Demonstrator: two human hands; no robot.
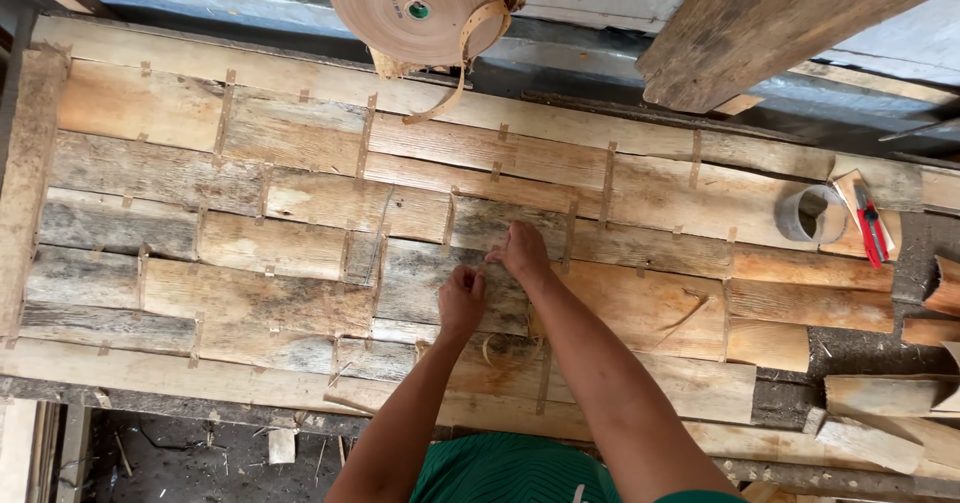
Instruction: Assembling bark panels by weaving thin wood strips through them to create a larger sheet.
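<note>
I see my left hand (pixel 461 301) and right hand (pixel 521 251) close together near the middle of the patched veneer sheet (pixel 300 253), fingers pinched on a thin strip of tape (pixel 492 259). A large tape roll (pixel 415 8) hangs over the workbench's (pixel 30 163) far edge; scissors (pixel 871 231) lie near its right end.

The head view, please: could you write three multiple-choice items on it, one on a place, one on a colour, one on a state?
1. Where is the tape roll?
A. above the veneer sheet
B. on the floor
C. in a hand

2. What colour are the handles of the cutter?
A. blue
B. red
C. yellow

3. What are the hands doing?
A. hanging idle
B. holding the cutter
C. pressing together on the sheet

Answers: 1 A, it hangs at the top edge. 2 B, red shows at right. 3 C, left hand and right hand meet on the wood.
</note>
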